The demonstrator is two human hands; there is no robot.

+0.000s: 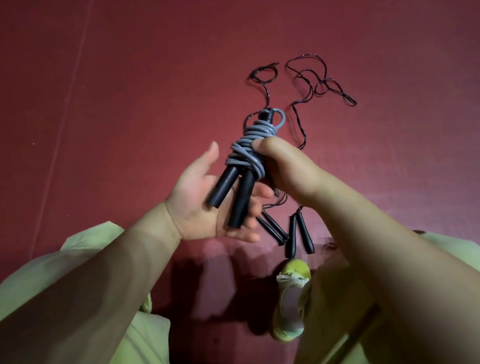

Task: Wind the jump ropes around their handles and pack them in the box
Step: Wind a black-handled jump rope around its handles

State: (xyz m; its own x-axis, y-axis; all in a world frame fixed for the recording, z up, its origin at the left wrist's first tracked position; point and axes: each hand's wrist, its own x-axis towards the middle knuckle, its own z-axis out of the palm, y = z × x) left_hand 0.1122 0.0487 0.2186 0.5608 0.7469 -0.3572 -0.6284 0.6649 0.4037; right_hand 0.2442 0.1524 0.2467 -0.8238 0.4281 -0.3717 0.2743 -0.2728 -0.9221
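The grey rope is wound around black handles. The floor is dark red. Thin black cords with black handles lie on it. The trousers are pale green, the shoe yellow-green with white.

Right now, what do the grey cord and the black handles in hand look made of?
Grey cord: likely PVC or rubber, smooth and slightly glossy, with highlights along the coils. Black handles: matte, no shine, probably foam or soft plastic; can't tell which.
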